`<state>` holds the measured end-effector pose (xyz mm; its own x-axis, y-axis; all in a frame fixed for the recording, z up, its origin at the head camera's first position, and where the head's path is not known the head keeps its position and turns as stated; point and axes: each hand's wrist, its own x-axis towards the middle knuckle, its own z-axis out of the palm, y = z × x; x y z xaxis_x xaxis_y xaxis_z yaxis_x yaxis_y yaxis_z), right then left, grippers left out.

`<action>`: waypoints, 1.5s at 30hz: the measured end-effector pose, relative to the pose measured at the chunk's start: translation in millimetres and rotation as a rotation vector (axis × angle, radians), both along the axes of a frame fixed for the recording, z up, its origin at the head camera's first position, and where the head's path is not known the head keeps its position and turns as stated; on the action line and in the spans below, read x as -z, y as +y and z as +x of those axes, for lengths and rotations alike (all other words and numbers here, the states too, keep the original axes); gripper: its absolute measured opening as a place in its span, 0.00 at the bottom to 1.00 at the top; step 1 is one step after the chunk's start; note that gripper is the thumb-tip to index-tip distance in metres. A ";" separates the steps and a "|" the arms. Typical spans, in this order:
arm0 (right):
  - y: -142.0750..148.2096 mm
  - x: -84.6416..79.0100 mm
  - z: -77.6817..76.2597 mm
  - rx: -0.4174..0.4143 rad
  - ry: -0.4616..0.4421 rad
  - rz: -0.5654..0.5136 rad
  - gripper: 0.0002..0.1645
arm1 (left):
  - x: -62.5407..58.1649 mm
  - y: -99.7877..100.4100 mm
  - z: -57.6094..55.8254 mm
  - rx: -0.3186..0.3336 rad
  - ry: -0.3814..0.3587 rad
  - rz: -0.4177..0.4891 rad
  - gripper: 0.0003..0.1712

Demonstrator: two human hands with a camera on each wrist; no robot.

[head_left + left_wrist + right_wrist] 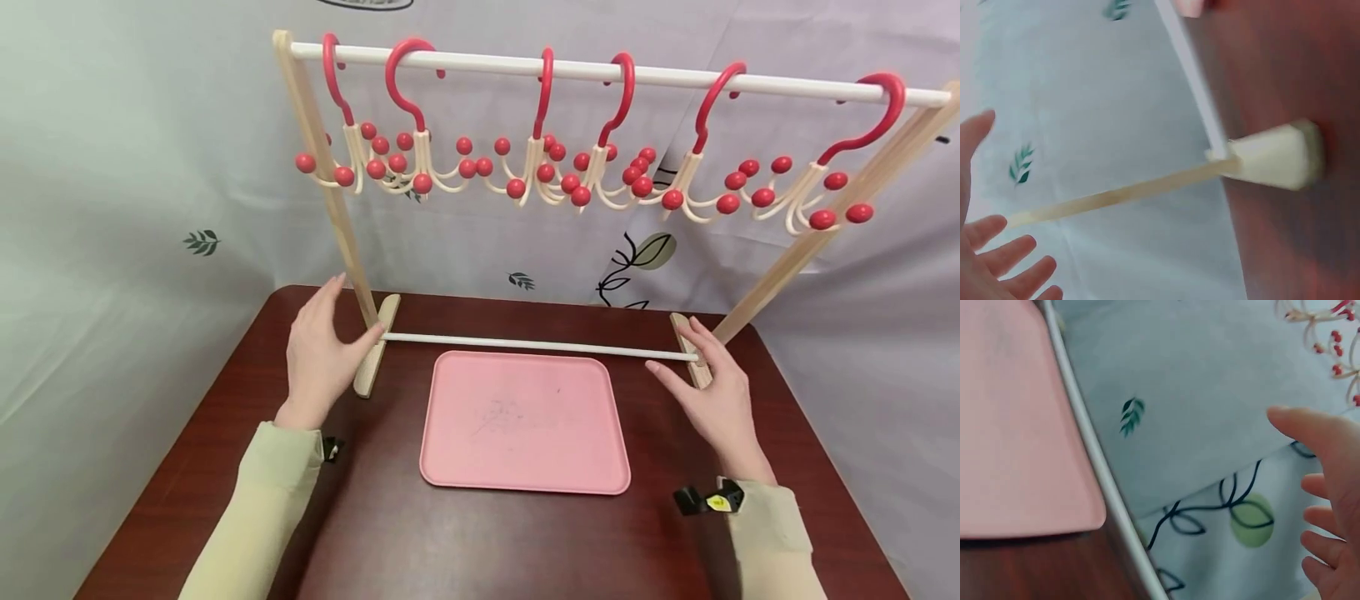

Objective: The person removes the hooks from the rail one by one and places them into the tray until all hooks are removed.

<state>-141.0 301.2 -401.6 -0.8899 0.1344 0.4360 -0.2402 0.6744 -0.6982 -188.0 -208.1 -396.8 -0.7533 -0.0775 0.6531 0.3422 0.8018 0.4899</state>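
A wooden rack (337, 208) with white rods stands at the back of the table. Several hangers (534, 158) with red hooks and red-tipped prongs hang along its top rod (495, 63). My left hand (318, 346) is spread beside the left post, close to the foot (375, 358); its fingers hold nothing in the left wrist view. Near the right foot (701, 375) my right hand (712, 392) is likewise spread, thumb apart from the fingers, with nothing in its grasp. A pink tray (525, 425) lies flat between the two hands, in front of the lower rod (525, 342).
The dark red-brown table (480, 542) carries the rack and tray. Behind and at both sides hangs a pale cloth (465, 242) with leaf prints. Black straps with small devices (708, 498) sit at both cuffs.
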 end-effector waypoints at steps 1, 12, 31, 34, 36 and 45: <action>-1.1 -3.2 -0.1 0.019 0.029 -0.016 0.40 | -3.8 0.5 -2.4 0.005 -0.001 0.066 0.48; -11.0 -46.5 1.5 0.049 0.184 -0.289 0.30 | -31.0 -0.4 -33.2 0.050 -0.112 0.511 0.39; -18.4 -211.6 -18.3 0.281 0.417 -0.530 0.42 | -41.9 4.0 -62.8 -0.035 -0.016 0.697 0.20; -17.0 -219.9 -33.6 0.280 0.288 -0.533 0.54 | -41.8 2.6 -64.2 -0.042 0.007 0.698 0.19; -17.5 -221.2 -41.1 0.296 0.244 -0.471 0.60 | -41.2 2.0 -64.7 -0.051 0.010 0.689 0.18; -30.5 -223.5 -53.8 0.287 0.263 -0.401 0.63 | -39.6 2.9 -67.2 -0.065 -0.008 0.685 0.16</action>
